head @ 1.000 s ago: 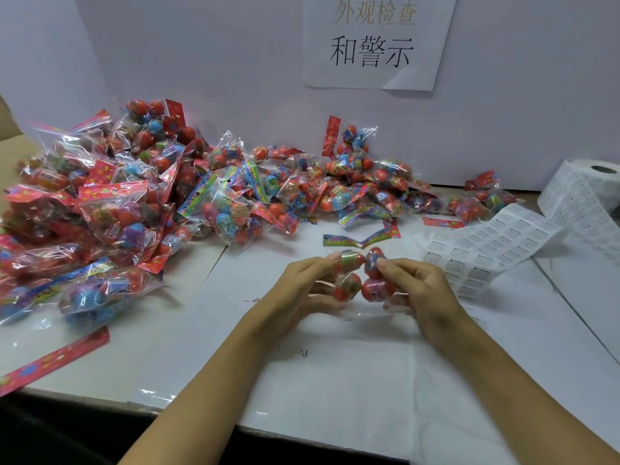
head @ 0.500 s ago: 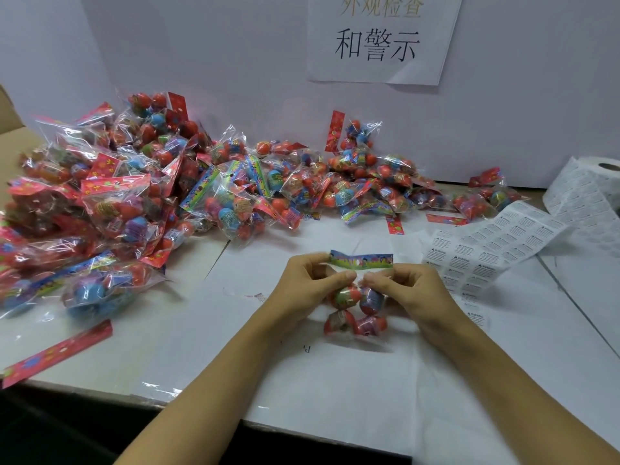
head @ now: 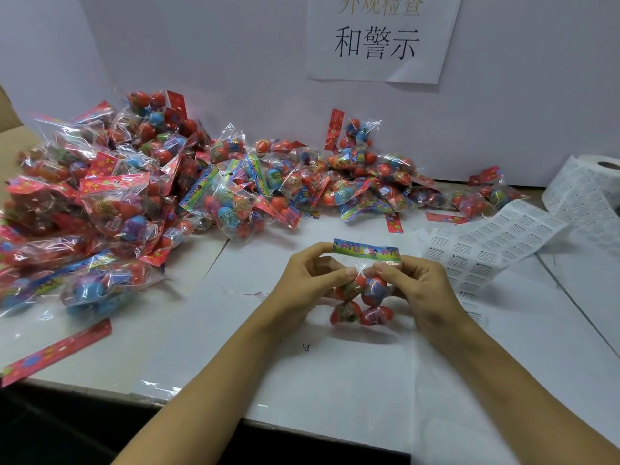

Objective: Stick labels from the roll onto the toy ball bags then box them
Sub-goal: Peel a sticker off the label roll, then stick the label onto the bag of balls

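A clear toy ball bag [head: 364, 298] with several red balls and a blue-green header card hangs upright over the table's middle. My left hand [head: 308, 280] pinches the plastic just below the header on the left. My right hand [head: 416, 283] pinches it on the right, fingertips almost meeting. The label roll [head: 600, 182] stands at the far right, its strip of white warning labels [head: 493, 243] unrolled across the table toward my right hand.
A big heap of ball bags [head: 134, 196] fills the left and back of the table [head: 335, 380]. A loose red header card [head: 57, 352] lies near the front left edge. A paper sign [head: 379, 38] hangs on the wall behind.
The bag was turned from lying between my hands to hanging upright with its header on top. Both hands shifted their grip up to the plastic under the header.
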`<act>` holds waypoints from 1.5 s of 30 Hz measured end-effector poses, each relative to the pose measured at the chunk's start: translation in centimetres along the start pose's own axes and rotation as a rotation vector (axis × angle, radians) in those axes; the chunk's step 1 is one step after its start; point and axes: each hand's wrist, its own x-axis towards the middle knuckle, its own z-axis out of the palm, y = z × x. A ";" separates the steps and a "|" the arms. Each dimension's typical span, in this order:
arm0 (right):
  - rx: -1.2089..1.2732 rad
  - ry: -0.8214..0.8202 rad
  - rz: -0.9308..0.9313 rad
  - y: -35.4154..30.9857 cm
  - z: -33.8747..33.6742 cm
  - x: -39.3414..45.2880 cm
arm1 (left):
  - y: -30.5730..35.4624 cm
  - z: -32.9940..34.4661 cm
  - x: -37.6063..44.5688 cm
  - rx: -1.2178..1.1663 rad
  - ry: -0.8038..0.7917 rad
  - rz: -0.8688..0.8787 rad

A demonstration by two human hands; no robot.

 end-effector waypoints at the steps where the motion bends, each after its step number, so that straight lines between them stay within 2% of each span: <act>1: -0.010 -0.007 -0.004 0.0 0.0 0.0 | -0.1 0.0 0.1 -0.001 0.019 0.001; 7: -0.030 0.017 0.009 0.2 0.0 0.1 | -0.2 0.1 0.1 0.002 0.066 -0.059; 14: 0.125 0.101 0.090 0.4 -0.7 0.6 | -0.2 -0.2 0.0 0.125 0.034 -0.088; 17: 0.095 0.120 0.080 0.4 -0.7 0.6 | 0.0 -0.2 0.0 0.141 0.075 -0.076; 21: 0.018 0.256 -0.009 0.4 -1.0 0.9 | 0.2 -0.5 0.2 0.267 0.320 -0.016; 24: 0.092 0.348 -0.047 0.1 -1.1 1.2 | 0.0 -0.9 0.3 0.620 0.566 0.095; 26: 0.195 0.404 -0.057 -0.2 -1.1 1.3 | 0.2 -0.7 -0.1 0.792 0.634 0.267; 28: 0.271 0.438 -0.060 -0.6 -1.1 1.3 | 0.4 -0.1 -0.4 0.854 0.541 0.516; 29: 0.294 0.447 -0.060 -0.8 -1.1 1.2 | 0.4 0.5 -0.7 0.855 0.407 0.621; 31: 0.328 0.452 -0.066 -1.0 -1.1 1.2 | 0.0 2.1 -1.6 0.910 0.043 0.751; 33: 0.357 0.450 -0.072 -1.3 -1.0 1.1 | -0.7 3.8 -2.3 1.088 -0.311 0.777; 35: 0.368 0.451 -0.074 -1.6 -1.2 1.1 | -1.3 5.0 -2.5 1.262 -0.520 0.695; 37: 0.362 0.441 -0.081 -2.0 -1.6 1.0 | -1.4 4.9 -2.4 1.253 -0.488 0.558; 41: 0.220 0.388 -0.092 -2.1 -2.8 0.9 | -1.6 4.1 -1.7 1.114 -0.263 0.433; 45: -0.175 0.212 -0.014 -1.2 -3.1 1.1 | -2.0 3.6 -1.1 1.005 -0.138 0.361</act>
